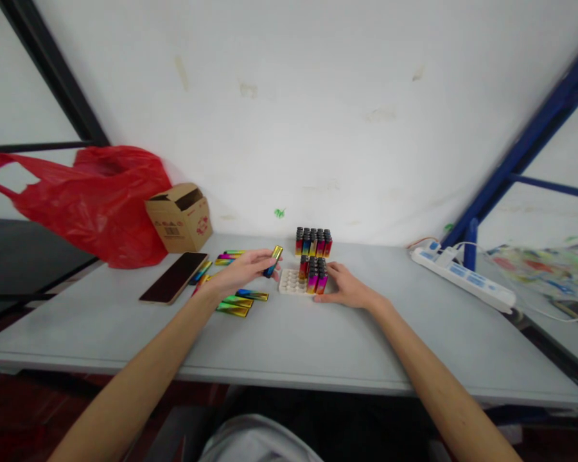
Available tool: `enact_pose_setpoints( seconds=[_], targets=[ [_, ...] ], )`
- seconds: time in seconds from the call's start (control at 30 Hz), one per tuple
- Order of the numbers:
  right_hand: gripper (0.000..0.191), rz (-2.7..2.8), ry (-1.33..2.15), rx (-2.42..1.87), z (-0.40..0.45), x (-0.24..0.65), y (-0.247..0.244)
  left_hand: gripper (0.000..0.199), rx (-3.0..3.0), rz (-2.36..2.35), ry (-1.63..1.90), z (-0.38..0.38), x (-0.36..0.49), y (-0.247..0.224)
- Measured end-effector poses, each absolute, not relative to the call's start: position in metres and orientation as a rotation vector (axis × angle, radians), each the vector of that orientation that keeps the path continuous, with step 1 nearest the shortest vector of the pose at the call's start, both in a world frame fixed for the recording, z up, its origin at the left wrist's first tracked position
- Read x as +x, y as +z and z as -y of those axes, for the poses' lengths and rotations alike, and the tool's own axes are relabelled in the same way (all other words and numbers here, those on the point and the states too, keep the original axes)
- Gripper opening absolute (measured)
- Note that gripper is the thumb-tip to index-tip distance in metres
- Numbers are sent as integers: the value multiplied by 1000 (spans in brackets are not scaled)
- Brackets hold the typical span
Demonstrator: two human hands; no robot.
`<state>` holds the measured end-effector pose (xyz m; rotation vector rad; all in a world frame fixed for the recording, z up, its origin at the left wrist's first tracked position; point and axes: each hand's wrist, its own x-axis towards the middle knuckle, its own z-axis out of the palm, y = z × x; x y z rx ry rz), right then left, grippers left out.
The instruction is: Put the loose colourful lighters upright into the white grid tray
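My left hand (245, 269) holds a shiny gold and blue lighter (273, 262), tilted, just left of a white tray with round holes (293, 283). Upright colourful lighters (317, 277) with black tops fill the tray's right part, while holes at its left show bare. My right hand (345, 287) rests at the tray's right side, thumb and fingers apart around its edge. Behind the tray stands a block of upright lighters (313, 242). Several loose metallic-coloured lighters (234, 307) lie flat on the table beneath and beside my left forearm.
A dark-screened phone (174, 277) lies on the grey table (318, 346) at the left. Behind it are an open cardboard box (183, 221) and a red plastic bag (101, 205). On the right is a white power strip (464, 278) with plugs and cables, near a blue metal frame (520, 147).
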<state>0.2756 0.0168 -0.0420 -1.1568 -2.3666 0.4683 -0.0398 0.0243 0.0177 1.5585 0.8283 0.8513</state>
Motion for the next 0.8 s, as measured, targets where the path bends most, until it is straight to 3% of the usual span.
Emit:
enact_pose_setpoints(
  seconds=[0.27, 0.43, 0.57, 0.8],
  targets=[
    [88, 2376, 458, -1151, -17, 275, -43, 34, 1286, -671, 827, -17, -28, 14],
    [89, 2377, 450, -1155, -18, 275, -43, 51, 1257, -740, 941, -19, -26, 12],
    [89, 2375, 459, -1145, -18, 276, -44, 38, 1276, -791, 1081, -26, -25, 4],
    [87, 2380, 453, -1146, -18, 275, -43, 41, 1316, -823, 1097, -29, -25, 2]
  ],
)
